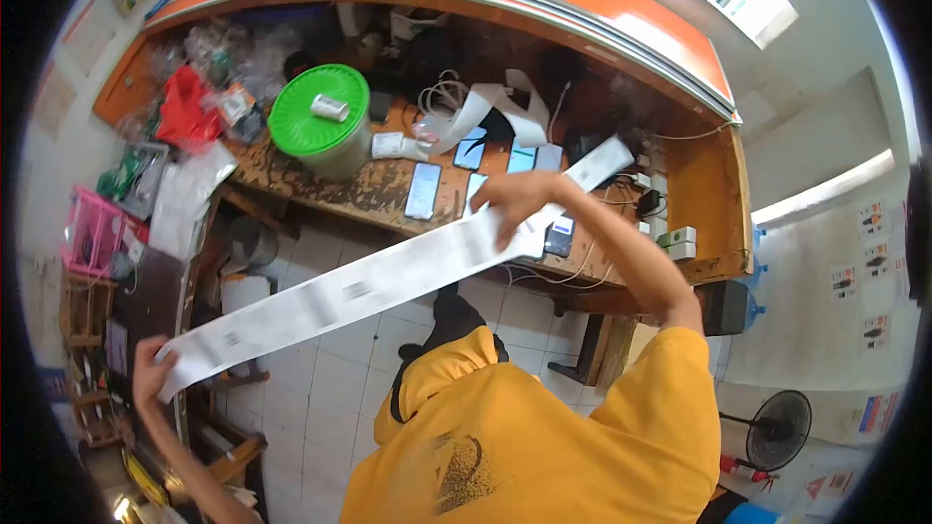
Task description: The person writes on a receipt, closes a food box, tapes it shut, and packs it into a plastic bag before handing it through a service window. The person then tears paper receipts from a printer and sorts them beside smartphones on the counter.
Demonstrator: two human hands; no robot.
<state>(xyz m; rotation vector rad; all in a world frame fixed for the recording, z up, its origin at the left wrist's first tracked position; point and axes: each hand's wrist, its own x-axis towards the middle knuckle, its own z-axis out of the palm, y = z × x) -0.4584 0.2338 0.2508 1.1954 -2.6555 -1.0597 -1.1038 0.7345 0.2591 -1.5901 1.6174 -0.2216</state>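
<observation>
A long printed strip of receipt paper [388, 277] stretches taut across the front of me, with grey printed patches along it. Far to the left, my left hand [152, 371] pinches its lower end. My right hand [521, 198] grips the strip near its other end, above the desk, and a short length sticks out beyond my wrist. Under and around that hand lie several phones, one of them a light-screened phone [422, 191]. More paper [485, 112] curls in loops on the desk behind my right hand.
A bucket with a green lid [296, 126] stands on the worn wooden desk [282, 175], a small paper roll [330, 108] on top. Chargers and cables [649, 202] crowd the right side. Left are plastic bags [189, 107] and a pink basket [94, 233]. A fan [780, 430] stands right.
</observation>
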